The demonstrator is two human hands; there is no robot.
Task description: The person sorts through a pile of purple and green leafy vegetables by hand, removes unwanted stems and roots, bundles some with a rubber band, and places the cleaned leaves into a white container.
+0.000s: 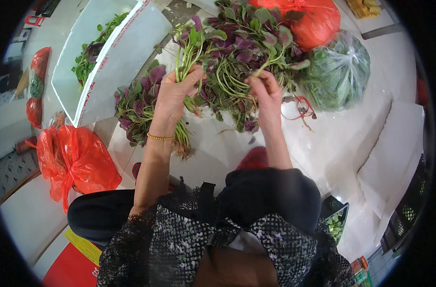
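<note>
My left hand (183, 84) is closed around a bunch of leafy green stems (190, 53), its leaves pointing up and away from me. My right hand (264, 84) pinches the lower end of a single amaranth stem (275, 59) with purple-green leaves. Beyond and between the hands lies a large heap of purple-green amaranth (239, 46) on the tiled floor. Below and left of my left hand rests a smaller pile of amaranth (140, 104), with roots towards me. A red tie or band (301, 108) lies on the floor right of my right hand.
A white foam box (131, 53) holding greens stands at the upper left. Red plastic bags (83, 158) sit at the left, another red bag (313, 23) at the upper right. Beside it is a clear bag of green leaves (338, 73). White sheet material (392, 154) lies at the right.
</note>
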